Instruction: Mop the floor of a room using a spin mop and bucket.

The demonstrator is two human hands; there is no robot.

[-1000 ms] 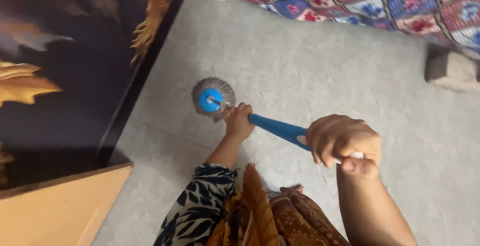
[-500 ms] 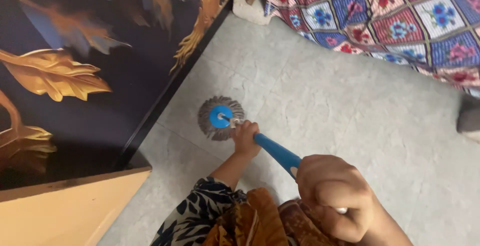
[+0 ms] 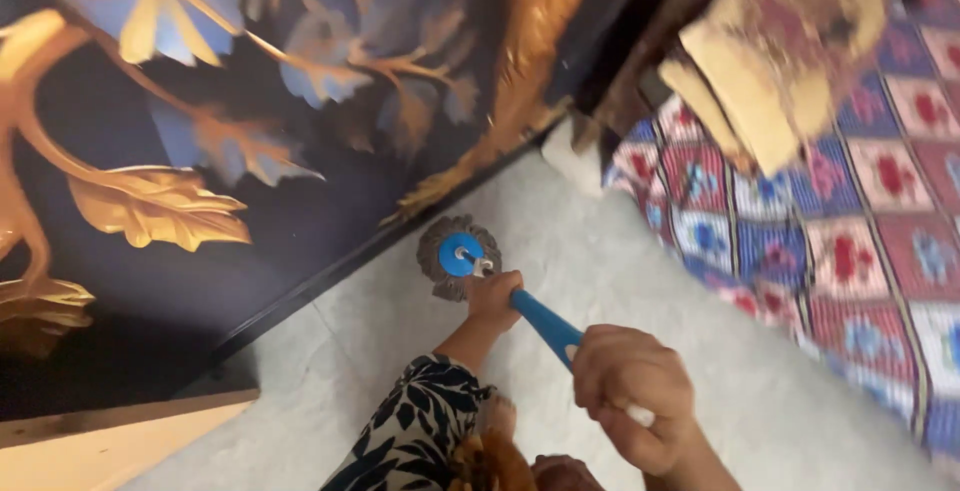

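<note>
Mop head (image 3: 459,256): on floor (image 3: 600,281), 11 o'clock of left hand (image 3: 494,298). Both hands' fingers closed round blue handle (image 3: 545,323); right hand (image 3: 632,396) uppermost. Step: mopping beside dark panel (image 3: 250,211). Next likely needs a steady push.

We see bare grey floor (image 3: 640,281) open on the right of the mop head (image 3: 458,256). A dark panel (image 3: 300,201) blocks its left, the patchwork cloth (image 3: 850,251) further right.

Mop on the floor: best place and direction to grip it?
Grip the blue handle, wrapping from above. It is a slim rod slanting up from the mop head. Left hand grips low near the head, right hand high.
</note>
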